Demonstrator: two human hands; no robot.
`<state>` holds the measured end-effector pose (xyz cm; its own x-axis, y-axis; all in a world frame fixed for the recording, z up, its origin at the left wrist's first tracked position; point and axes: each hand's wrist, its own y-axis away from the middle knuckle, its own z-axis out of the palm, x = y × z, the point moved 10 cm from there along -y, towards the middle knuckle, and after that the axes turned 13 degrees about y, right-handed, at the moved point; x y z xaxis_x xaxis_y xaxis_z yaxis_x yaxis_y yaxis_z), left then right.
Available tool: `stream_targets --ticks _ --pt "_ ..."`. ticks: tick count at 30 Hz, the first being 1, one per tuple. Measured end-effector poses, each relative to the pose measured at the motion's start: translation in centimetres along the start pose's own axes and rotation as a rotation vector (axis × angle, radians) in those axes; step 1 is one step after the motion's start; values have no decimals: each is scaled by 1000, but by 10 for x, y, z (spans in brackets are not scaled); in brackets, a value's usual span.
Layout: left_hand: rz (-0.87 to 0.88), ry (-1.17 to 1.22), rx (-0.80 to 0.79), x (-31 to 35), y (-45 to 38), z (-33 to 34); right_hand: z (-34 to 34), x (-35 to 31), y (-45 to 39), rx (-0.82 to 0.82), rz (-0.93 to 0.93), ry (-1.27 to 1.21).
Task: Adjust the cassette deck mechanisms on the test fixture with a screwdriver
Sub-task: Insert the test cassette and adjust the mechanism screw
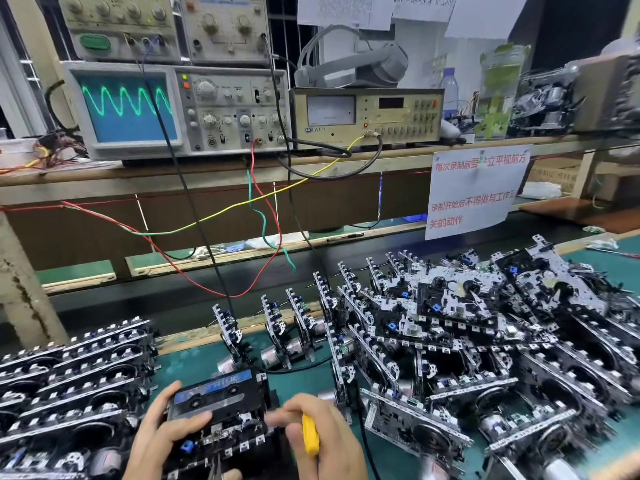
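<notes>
While the left hand [162, 431] grips the cassette deck mechanism [221, 417] by its near-left edge, thumb laid across the cassette [213, 391], the right hand [322, 434] holds a yellow-handled screwdriver [310, 434] just right of it; the tip is hidden. Stacked mechanisms [69, 375] crowd the left hand's outer side. Upright units [277, 327] stand beyond both hands, a tangled heap [485, 341] right of the right hand. An oscilloscope [173, 109] sits far beyond, its wires [256, 216] hanging down.
</notes>
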<state>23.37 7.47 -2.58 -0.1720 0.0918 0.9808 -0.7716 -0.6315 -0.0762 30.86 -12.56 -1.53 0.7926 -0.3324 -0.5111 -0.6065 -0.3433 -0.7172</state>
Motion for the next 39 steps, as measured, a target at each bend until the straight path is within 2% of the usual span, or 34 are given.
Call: stream_targets --ticks 4,5,6,8,9,14,18,22,25,27,29,30,32,34,39 --pt "6 -121 -50 -9 -3 -11 -15 -2 -9 95 -14 91" --pt "44 -176 -19 -5 1 -12 -20 -4 -11 126 -13 71" --pt "105 -247 -63 -3 6 -6 -26 -7 -13 138 0 29" --pt "274 -509 -83 2 21 -3 -35 -10 -18 98 77 -75" --pt "307 -551 -102 4 30 -4 -41 -10 -20 83 130 -126" --pt "236 -725 -192 19 38 -1 -77 10 -22 91 300 -255" --pt "247 -809 -153 45 29 18 -81 24 -14 50 370 -366" --pt "104 -1230 -412 26 3 55 -75 29 -12 13 418 -448" --pt "86 -1407 -487 16 -7 65 -72 33 -14 -18 431 -433" --pt "173 -1302 -473 28 -8 68 -75 33 -16 3 446 -461" --pt "247 -1000 -408 50 -3 67 -83 31 -22 63 452 -515" --pt "239 -777 -340 61 2 61 -87 28 -25 94 452 -554" --pt "85 -181 -238 64 15 50 -92 19 -31 125 433 -637" --pt "-100 249 -249 53 33 52 -92 6 -35 111 398 -693" --pt "-122 518 -266 50 59 50 -84 -15 -34 64 367 -737"
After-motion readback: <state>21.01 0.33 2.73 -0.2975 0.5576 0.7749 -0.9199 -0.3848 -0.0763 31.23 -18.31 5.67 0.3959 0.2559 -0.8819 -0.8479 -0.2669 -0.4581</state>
